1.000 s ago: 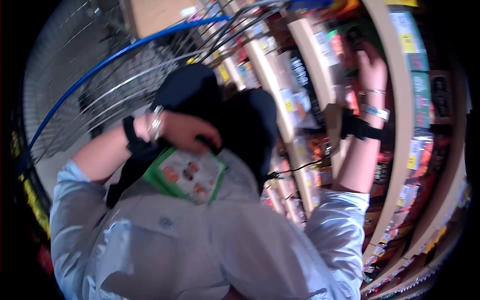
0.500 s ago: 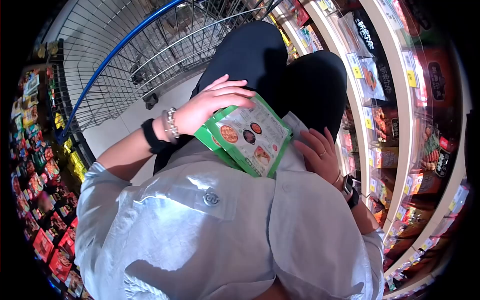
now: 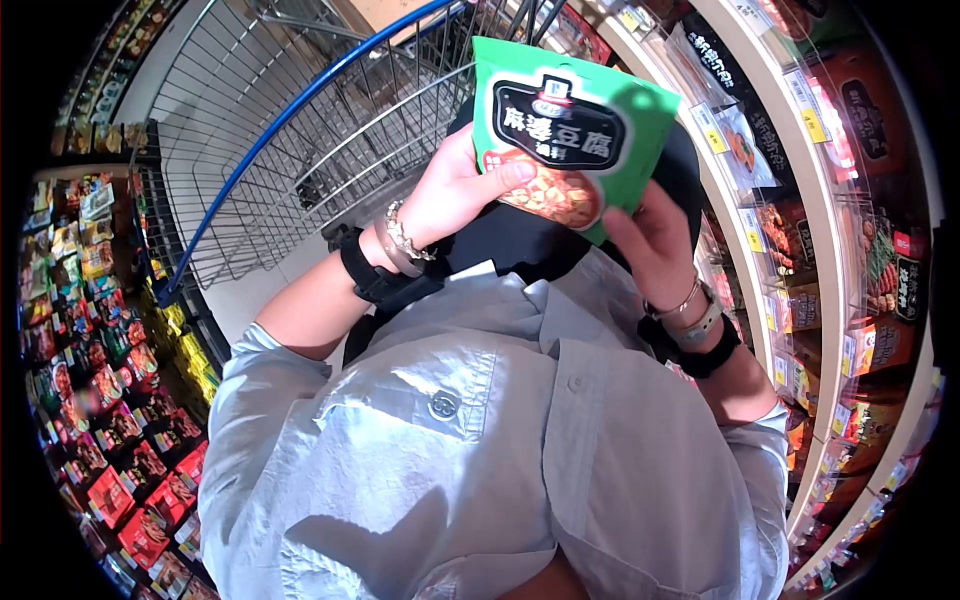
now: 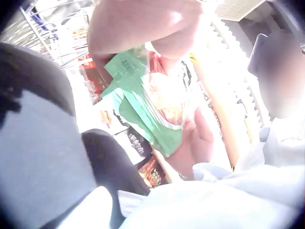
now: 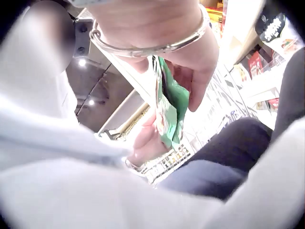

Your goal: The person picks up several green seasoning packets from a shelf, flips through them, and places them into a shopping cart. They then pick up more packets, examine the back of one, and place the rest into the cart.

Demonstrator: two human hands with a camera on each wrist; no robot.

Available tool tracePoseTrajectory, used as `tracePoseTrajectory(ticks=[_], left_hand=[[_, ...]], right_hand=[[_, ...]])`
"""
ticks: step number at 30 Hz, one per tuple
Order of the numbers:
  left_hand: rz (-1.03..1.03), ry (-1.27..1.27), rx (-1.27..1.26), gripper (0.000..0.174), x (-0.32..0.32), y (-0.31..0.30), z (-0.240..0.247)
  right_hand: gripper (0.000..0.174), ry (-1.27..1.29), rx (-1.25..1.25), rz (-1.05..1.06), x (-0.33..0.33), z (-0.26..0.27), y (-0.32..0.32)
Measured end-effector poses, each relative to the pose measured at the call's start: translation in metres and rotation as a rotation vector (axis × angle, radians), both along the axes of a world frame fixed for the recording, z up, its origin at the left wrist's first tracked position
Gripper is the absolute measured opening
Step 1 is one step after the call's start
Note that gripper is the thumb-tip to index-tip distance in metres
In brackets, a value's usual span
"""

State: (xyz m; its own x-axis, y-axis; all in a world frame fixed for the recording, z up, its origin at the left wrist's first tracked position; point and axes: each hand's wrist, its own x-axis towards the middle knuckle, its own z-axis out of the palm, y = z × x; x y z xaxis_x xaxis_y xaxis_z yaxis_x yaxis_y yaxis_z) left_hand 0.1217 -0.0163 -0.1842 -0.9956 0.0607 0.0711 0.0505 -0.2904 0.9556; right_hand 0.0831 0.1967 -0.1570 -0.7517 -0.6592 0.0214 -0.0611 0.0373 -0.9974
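Observation:
A green seasoning packet (image 3: 640, 120) faces up in the head view, with a black label and a picture of a tofu dish. My left hand (image 3: 450, 195) grips its left side, thumb lying across the front. At the lower right corner my right hand (image 3: 655, 245) pinches it, thumb in front and fingers behind. In the left wrist view a second green packet (image 4: 126, 67) overlaps the first, held together with it. The right wrist view shows the green packets (image 5: 178, 102) edge-on between both hands.
A wire shopping cart (image 3: 240, 150) with a blue handle (image 3: 290, 100) stands ahead to the left. Shelves (image 3: 740, 200) of packaged food with price tags run close along the right. More packets hang on a display (image 3: 110, 380) at the far left. Dark-clad knees (image 3: 675, 175) are beneath the hands.
The right hand came from the shelf to the packets. The packets were lifted from the lap and turned from their printed backs to a front side, now held by both hands.

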Motion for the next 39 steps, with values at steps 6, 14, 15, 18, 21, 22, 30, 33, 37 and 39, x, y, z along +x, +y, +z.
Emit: tracePoseTrajectory(ticks=[6,14,15,18,21,22,30,33,37,39], left_hand=[[0.046,0.101,0.017,0.040,-0.014,0.007,0.037],[0.130,0.287,-0.304,0.052,-0.016,0.000,0.078],[0.095,0.245,-0.201,0.051,-0.016,-0.002,0.079],[0.093,0.233,-0.144,0.050,-0.014,0.000,0.078],[0.160,0.233,-0.053,0.053,-0.014,0.007,0.081],[0.159,0.237,-0.054,0.053,-0.014,0.009,0.082],[-0.305,0.721,-0.887,0.063,-0.003,0.059,0.103],[-0.160,0.889,-1.086,0.058,-0.004,0.081,0.085],[-0.046,0.974,-1.276,0.050,-0.001,0.089,0.084],[-0.008,0.981,-1.336,0.047,0.002,0.090,0.084]], right_hand=[[0.025,-0.063,-0.183,-0.126,-0.020,0.019,-0.019],[0.039,0.068,-0.190,-0.197,-0.030,0.034,-0.036],[0.039,0.105,-0.267,-0.239,-0.032,0.033,-0.037],[0.040,0.131,-0.375,-0.295,-0.038,0.032,-0.037],[0.035,-0.100,-0.426,-0.222,-0.040,0.034,-0.033],[0.035,-0.096,-0.428,-0.222,-0.042,0.032,-0.033],[0.042,-0.960,-0.918,0.131,-0.041,0.050,-0.026],[0.050,-1.085,-1.083,0.445,-0.052,0.028,-0.029],[0.053,-1.009,-1.049,0.756,-0.061,0.020,-0.028],[0.054,-1.024,-0.962,0.753,-0.060,0.023,-0.027]])
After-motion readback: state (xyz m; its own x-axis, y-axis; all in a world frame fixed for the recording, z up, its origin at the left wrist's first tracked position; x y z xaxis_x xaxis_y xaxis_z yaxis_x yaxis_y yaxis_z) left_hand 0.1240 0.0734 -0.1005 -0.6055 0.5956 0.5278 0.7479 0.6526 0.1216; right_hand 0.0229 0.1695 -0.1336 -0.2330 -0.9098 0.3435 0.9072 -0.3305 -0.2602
